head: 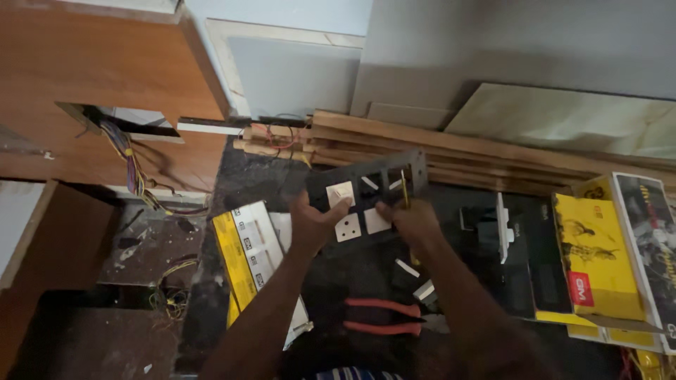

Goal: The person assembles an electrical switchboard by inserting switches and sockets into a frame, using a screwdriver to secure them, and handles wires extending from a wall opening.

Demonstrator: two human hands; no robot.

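Observation:
My left hand grips the lower left part of a dark grey switch plate frame and holds it up, tilted. The frame carries white switch and socket modules, and some of its slots stand bare. My right hand is at the frame's right side, closed on a thin screwdriver with a yellow handle that points up against the plate. Red-handled pliers lie on the dark counter below my hands.
A bundle of coloured wires hangs from a cutout in the brown wooden panel at left. Yellow and white cartons lie at lower left, yellow and black boxes at right. Wooden strips and tiles lean at the back.

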